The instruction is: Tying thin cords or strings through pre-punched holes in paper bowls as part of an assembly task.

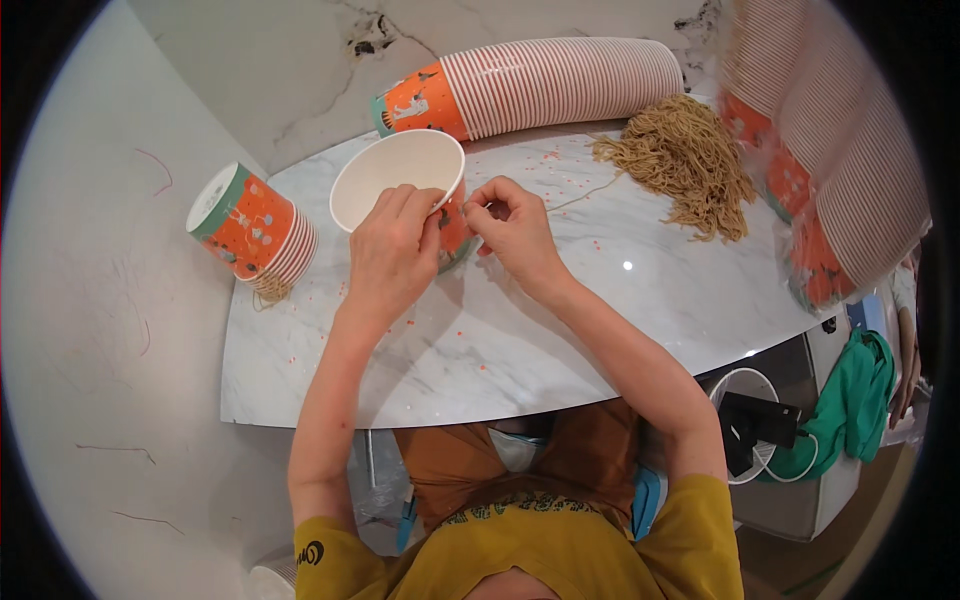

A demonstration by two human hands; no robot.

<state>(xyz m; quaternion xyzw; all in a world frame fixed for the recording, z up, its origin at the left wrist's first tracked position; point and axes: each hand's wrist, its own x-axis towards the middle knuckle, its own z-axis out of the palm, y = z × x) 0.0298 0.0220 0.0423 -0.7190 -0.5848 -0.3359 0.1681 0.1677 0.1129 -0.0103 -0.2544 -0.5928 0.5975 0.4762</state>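
A large white-lipped paper cup (398, 165) with an orange and green printed side leans on the marble-patterned table, its mouth toward me. My left hand (392, 245) is closed on the near rim, fingers over the lip. At the cup's right side my right hand (515, 235) pinches with thumb and forefinger, apparently on a thin beige string (585, 194); the exact grip is too small to make out. This strand runs toward a heap of tangled beige strings (685, 165) on the right of the table.
Behind the cup lies a long row of nested cups (560, 85). Upside down at the left stands a short cup stack (255, 230) with strings at its lower rim. Bagged cups (840, 150) rise at the right. A white bin (745, 380) holding a black device stands beside green cloth (850, 400).
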